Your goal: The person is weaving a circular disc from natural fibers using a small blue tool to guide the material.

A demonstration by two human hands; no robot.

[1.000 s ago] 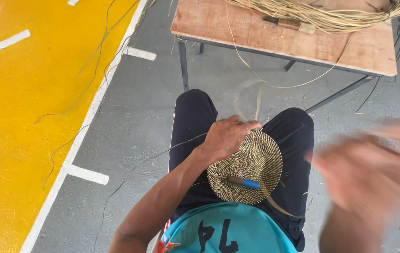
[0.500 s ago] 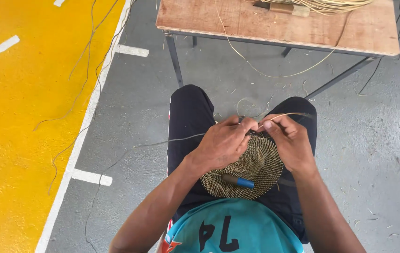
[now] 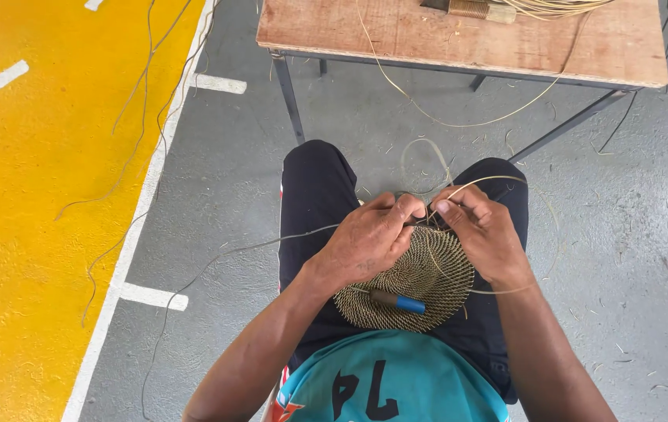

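Woven round mat [image 3: 416, 277]: on lap, far rim under both hands. Left hand [image 3: 369, 242] fingers clamped on rim. Right hand [image 3: 484, 230], away a second ago, returned; fingers pinch cane strand [image 3: 498, 181]. Weaving resumed. Blue-tipped tool [image 3: 396, 301] atop mat. Bench [image 3: 459, 39] ahead.

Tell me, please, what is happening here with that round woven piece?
A seated person is weaving a round coiled mat that rests on their lap. The left hand presses on its upper edge, while the right hand pinches a thin pale strand that loops up beside it. A small tool with a blue end lies on the mat. In front stands a wooden table with more strands on it.
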